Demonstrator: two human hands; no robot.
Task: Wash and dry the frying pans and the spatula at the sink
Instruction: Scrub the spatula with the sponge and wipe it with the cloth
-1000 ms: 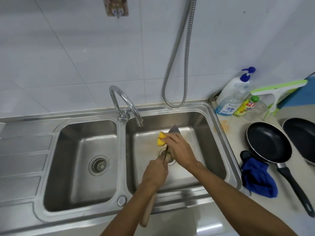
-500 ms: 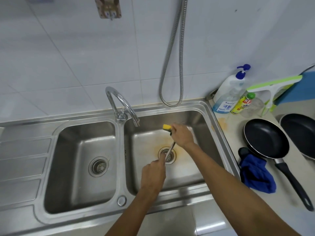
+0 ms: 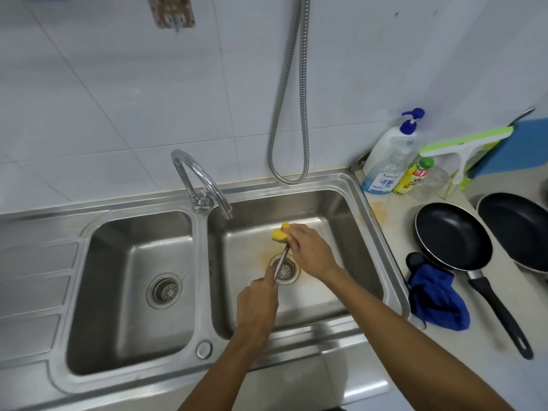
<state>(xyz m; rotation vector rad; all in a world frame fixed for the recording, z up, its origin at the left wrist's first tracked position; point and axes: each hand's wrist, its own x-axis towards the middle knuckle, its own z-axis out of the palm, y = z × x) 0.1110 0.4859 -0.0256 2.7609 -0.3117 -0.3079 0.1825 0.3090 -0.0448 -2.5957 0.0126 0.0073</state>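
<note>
Frying pans (image 3: 453, 235) wait on the counter right of the sink (image 3: 382, 262), judged unwashed. Spatula (image 3: 281, 261) is held over the right basin's drain, long axis near-to-far, blade end toward the wall. Left hand (image 3: 258, 304) curls round its handle; right hand (image 3: 308, 250) pinches the yellow sponge (image 3: 280, 234), which now covers the blade that showed a second ago, so scrubbing continues.

The right hand (image 3: 311, 250) is rubbing the folded yellow sponge (image 3: 280, 234) over the metal spatula (image 3: 282, 258), hiding its blade, earlier visible beyond the fingers.
</note>
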